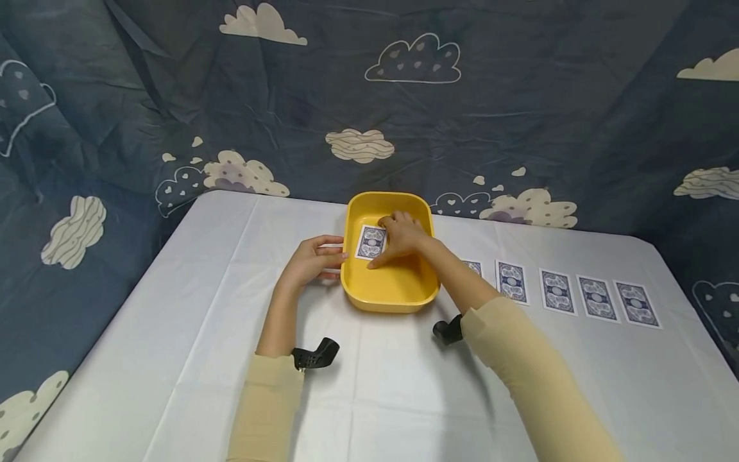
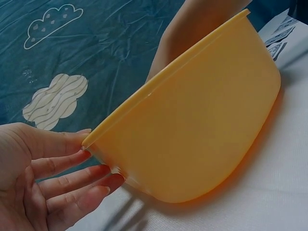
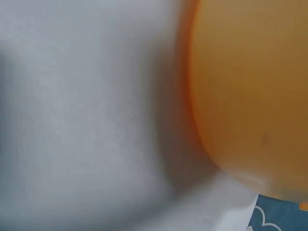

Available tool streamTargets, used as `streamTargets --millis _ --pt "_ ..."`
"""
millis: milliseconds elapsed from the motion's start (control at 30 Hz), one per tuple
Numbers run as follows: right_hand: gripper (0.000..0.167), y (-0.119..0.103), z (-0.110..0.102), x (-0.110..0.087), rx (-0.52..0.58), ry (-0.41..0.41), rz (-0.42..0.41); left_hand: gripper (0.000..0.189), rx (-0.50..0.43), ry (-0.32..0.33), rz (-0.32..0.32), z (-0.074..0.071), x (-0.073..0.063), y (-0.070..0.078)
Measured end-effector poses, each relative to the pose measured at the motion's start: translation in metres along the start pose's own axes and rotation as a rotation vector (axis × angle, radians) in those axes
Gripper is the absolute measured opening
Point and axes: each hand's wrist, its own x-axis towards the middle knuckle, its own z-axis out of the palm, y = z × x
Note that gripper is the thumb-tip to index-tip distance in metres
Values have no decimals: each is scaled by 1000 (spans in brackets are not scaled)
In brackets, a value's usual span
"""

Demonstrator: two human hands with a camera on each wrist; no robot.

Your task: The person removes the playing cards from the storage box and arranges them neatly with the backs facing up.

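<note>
A yellow plastic tub [image 1: 389, 300] stands on the white table. My left hand [image 1: 314, 260] grips its left rim. In the left wrist view, the thumb of the left hand [image 2: 53, 178] lies at the rim and the fingers touch the outer wall of the tub [image 2: 192, 110]. My right hand [image 1: 402, 236] reaches inside, thumb and fingers bent around the short edges of a blue-backed playing card [image 1: 371, 242]. Whether that card touches the tub's floor is unclear. The right wrist view shows the tub's outer side [image 3: 255, 96] but not the hand.
Right of the tub, several playing cards [image 1: 557, 291] lie in a row with patterned blue backs up. The right forearm partly covers the nearest card [image 1: 473, 265]. A dark cloth with clouds [image 1: 323, 109] hangs behind the white table [image 1: 358, 385].
</note>
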Motion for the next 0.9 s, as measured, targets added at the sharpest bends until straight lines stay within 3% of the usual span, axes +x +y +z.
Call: streamTargets --millis 333,600,900 --pt "94 -2 4 1 21 36 34 45 3 -9 28 0 1 1" --pt "88 -1 5 1 20 61 12 46 2 -17 30 0 1 1" --pt "97 -4 -7 -12 -8 233 -62 45 -8 -17 11 0 0 -1"
